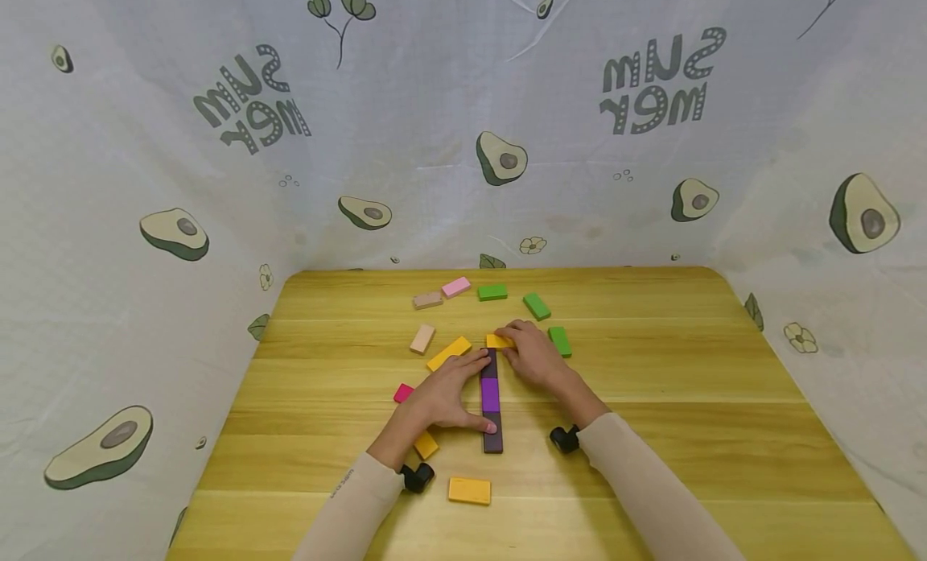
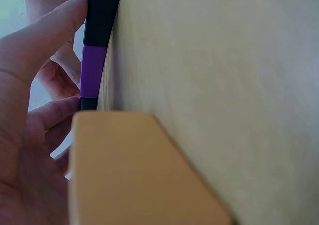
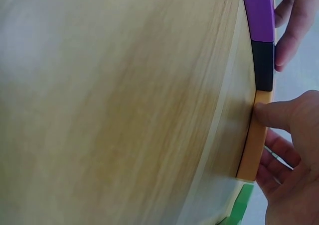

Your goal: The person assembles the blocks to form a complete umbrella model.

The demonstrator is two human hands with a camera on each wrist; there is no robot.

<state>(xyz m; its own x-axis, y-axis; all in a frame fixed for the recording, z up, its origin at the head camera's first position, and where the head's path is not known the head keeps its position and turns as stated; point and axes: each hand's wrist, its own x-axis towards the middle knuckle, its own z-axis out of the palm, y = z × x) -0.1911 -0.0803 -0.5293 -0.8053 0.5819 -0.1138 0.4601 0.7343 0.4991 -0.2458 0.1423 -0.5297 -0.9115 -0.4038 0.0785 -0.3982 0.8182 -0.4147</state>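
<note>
Three blocks lie end to end in a straight row: a near dark block (image 1: pixel 492 443), a purple block (image 1: pixel 490 395) and a far dark block (image 1: pixel 490 369). My left hand (image 1: pixel 440 393) spans this row, its thumb resting on the near dark block and its fingertips touching the far one. At the row's far end, my right hand (image 1: pixel 537 358) pinches a yellow-orange block (image 3: pixel 255 140) between thumb and fingers. That block lies flat, set crosswise in the head view, with its end right at the far dark block.
Green blocks (image 1: pixel 492 292) lie beyond the hands, beside a pink block (image 1: pixel 456 286) and tan blocks (image 1: pixel 422 339). Left of the row are a yellow block (image 1: pixel 449 353) and a red block (image 1: pixel 403 393). Another yellow block (image 1: pixel 469 490) lies nearest. A printed curtain (image 1: pixel 434 142) encloses the wooden table (image 1: pixel 652 464).
</note>
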